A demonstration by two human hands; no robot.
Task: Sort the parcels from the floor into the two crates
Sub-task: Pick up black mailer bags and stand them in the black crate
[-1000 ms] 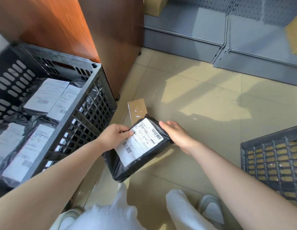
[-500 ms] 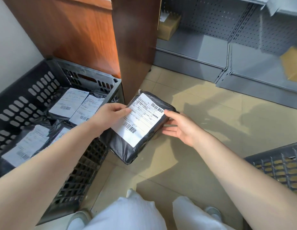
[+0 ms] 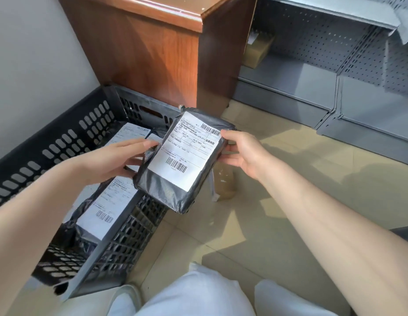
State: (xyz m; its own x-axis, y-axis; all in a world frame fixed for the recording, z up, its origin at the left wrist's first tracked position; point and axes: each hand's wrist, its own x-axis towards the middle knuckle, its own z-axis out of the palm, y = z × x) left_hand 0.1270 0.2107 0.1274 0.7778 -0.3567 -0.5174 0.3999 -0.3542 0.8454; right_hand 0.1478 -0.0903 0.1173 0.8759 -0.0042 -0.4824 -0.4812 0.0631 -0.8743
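A black plastic-wrapped parcel [image 3: 175,192] with a white shipping label is held in the air between both hands, above the near right rim of the left crate. My left hand [image 3: 116,160] grips its left edge, thumb on top. My right hand [image 3: 244,151] holds its right edge with fingers curled round it. The dark perforated left crate [image 3: 68,142] holds several black parcels with white labels [image 3: 105,208]. A small brown cardboard parcel [image 3: 224,181] lies on the floor, partly hidden behind the held parcel. Only a dark corner of the right crate [image 3: 403,233] shows.
A wooden cabinet [image 3: 157,53] stands behind the left crate. Grey metal shelving [image 3: 312,71] runs along the back, with a brown box [image 3: 257,51] on its low shelf. Beige floor tiles [image 3: 278,201] spread to the right. My white-trousered knees [image 3: 198,293] are at the bottom.
Both hands have lifted the black parcel off the floor and carried it up and left, over the left crate's rim. The small brown parcel stays on the floor.
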